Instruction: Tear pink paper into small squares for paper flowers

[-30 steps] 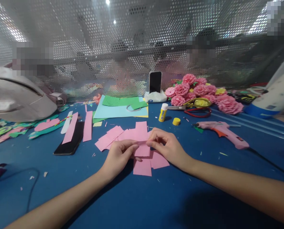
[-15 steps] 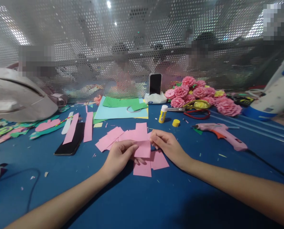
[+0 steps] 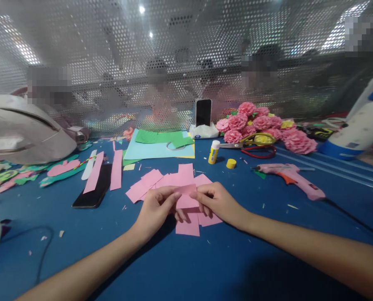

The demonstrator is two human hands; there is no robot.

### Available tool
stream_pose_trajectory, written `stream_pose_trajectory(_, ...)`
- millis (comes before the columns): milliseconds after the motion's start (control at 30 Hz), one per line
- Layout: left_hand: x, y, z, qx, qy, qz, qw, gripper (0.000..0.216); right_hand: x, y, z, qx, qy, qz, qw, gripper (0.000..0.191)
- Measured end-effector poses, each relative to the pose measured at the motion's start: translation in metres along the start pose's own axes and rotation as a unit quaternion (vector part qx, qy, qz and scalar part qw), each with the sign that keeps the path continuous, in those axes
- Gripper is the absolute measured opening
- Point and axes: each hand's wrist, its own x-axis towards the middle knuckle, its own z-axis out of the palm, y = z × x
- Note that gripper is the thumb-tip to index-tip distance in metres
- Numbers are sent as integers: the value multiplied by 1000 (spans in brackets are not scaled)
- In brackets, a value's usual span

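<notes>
Pink paper piece: held between both hands, above the loose pieces on the desk.
Left hand: fingers pinched on its left side.
Right hand: fingers pinched on its right side.
Loose pieces: already cut, overlapping, seemingly unfolded.
Glue stick: upright, yellow cap apart from it.
Ruffled flowers: apparently finished; work on the held piece looks early.

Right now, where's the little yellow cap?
In the head view, the yellow cap sits right of centre on the blue table, just right of the glue stick.
</notes>
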Motion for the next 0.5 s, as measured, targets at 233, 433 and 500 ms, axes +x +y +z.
stream_pose_trajectory(233,1,0,-2,10,15,-20,1000,23,1,1,0,-46,0,-14,999,46)
stream_pose_trajectory(433,4,-1,-2,8,31,-33,999,24,1,0,-1,-30,-32,-2,999,44)
stream_pose_trajectory(500,5,-2,-2,-1,30,-38,999,25,2,0,-1,-25,-43,6,999,41)
